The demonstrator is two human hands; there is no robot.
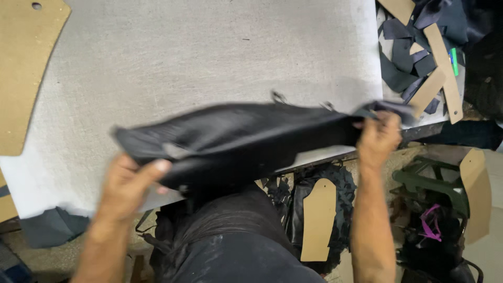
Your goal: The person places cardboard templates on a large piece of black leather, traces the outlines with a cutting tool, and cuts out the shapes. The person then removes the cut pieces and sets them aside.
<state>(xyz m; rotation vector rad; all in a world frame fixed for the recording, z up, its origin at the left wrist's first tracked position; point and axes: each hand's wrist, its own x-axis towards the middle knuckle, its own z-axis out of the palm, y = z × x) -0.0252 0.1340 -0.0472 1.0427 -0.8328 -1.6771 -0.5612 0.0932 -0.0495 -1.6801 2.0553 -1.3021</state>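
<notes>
You hold a long sheet of black leather [236,141] across the near edge of the white tabletop [209,57], with 1 hand at each end. Your left hand [128,186] has its grip clamped on the left end, thumb on top and fingers wrapped under the fold. Your right hand [378,139] has its grip pinched shut on the right end, raised just above the tabletop's edge. The leather is blurred, folded over on itself, and sags between your 2 hands, partly over the tabletop and partly over your lap.

A large brown cardboard pattern [23,68] lies at the far left of the tabletop. At the far right sit dark leather scraps [403,57] mixed with narrow cardboard strips [444,63]. Below the tabletop, on the floor, another cardboard pattern [318,220] rests on black offcuts, near a green frame [432,183].
</notes>
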